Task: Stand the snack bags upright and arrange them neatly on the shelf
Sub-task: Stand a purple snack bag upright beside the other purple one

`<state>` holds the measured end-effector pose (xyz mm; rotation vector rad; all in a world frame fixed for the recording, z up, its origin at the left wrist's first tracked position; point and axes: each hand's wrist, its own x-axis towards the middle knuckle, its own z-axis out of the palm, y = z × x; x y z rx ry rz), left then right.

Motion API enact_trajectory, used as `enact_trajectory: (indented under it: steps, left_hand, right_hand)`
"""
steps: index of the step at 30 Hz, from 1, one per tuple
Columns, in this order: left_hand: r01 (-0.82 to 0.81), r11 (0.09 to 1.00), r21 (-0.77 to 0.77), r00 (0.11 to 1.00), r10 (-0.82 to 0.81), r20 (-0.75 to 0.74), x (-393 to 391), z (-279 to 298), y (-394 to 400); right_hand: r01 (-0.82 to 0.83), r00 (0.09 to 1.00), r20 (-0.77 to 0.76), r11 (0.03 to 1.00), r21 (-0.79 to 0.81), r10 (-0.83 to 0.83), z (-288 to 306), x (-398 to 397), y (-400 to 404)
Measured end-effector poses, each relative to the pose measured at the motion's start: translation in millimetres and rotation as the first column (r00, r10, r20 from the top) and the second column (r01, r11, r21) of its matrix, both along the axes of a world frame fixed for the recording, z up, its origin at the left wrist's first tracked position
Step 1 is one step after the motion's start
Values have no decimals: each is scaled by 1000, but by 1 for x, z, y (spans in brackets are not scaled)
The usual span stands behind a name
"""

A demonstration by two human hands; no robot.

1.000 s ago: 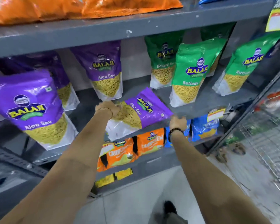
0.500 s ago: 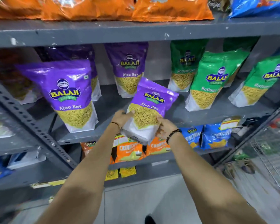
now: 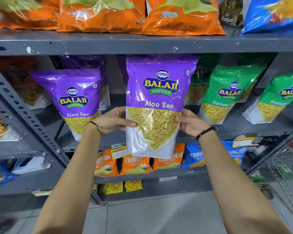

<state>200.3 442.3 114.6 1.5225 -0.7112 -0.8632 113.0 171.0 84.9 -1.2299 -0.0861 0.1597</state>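
I hold a purple Aloo Sev bag [image 3: 157, 102] upright in front of the grey middle shelf [image 3: 243, 130], its bottom hanging below the shelf's front edge. My left hand [image 3: 113, 121] grips its left side and my right hand [image 3: 189, 124] grips its right side. Another purple Aloo Sev bag [image 3: 74, 100] stands upright on the shelf to the left, with more purple bags behind it. To the right stand green Ratlami bags [image 3: 227, 95], one further right [image 3: 274, 100].
Orange bags [image 3: 100, 14] and a blue bag [image 3: 274, 12] fill the top shelf. Small orange [image 3: 135, 162] and blue packs [image 3: 196, 157] line the shelf below. A slanted perforated shelf post [image 3: 24, 115] crosses at the left. A wire cart [image 3: 291, 166] stands at the right.
The purple bag went from lying flat on the shelf to tilted, then upright and raised in both hands. The view moved closer and rightward along the shelf.
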Motion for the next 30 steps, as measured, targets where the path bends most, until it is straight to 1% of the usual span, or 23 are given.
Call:
enact_trajectory:
  steps: [2, 3, 6, 9, 11, 13, 16, 17, 19, 21, 22, 24, 27, 30]
  left_hand:
    - [-3, 1000, -5, 1000, 3, -16, 6, -5, -2]
    - [-28, 1000, -7, 999, 28, -20, 11, -10, -4]
    - [-207, 978, -6, 978, 207, 16, 31, -27, -13]
    - [-386, 922, -9, 914, 384, 135, 55, -44, -25]
    - [-458, 889, -21, 859, 449, 246, 69, -60, -31]
    - [-522, 853, -8, 806, 497, 321, 81, -76, -33]
    - [-613, 789, 34, 754, 572, 323, 79, -95, -34]
    - [-624, 780, 43, 752, 585, 304, 74, -99, -34]
    - [-592, 801, 88, 784, 548, 292, 65, -109, -32]
    - [-565, 804, 186, 804, 486, 341, 56, -122, -30]
    - [-570, 789, 228, 803, 476, 358, 51, -128, -30]
    - [-611, 749, 258, 782, 518, 347, 45, -135, -35]
    - [-690, 675, 261, 716, 584, 382, 40, -135, -44]
    - [-707, 652, 272, 699, 590, 403, 40, -134, -49]
  right_hand:
    - [10, 1000, -10, 1000, 0, -10, -3, 4, 2]
    - [42, 999, -19, 999, 2, -42, -5, 7, 2]
    - [206, 978, -41, 978, -12, -207, -12, 25, 5]
    - [340, 940, -16, 939, -54, -341, -18, 49, 11]
    - [390, 919, -23, 918, -72, -392, -24, 64, 13]
    - [404, 911, -39, 907, -120, -411, -34, 76, 15]
    - [417, 895, -114, 899, -132, -432, -53, 82, 16]
    - [413, 892, -146, 903, -122, -428, -59, 82, 16]
    - [357, 904, -193, 923, -146, -380, -71, 78, 15]
    - [265, 925, -209, 932, -249, -318, -83, 71, 16]
    - [233, 930, -207, 921, -311, -305, -88, 68, 17]
    - [209, 936, -183, 892, -401, -301, -96, 68, 23]
    - [237, 935, -106, 821, -520, -337, -104, 73, 31]
    - [260, 927, -72, 766, -587, -369, -108, 76, 35]
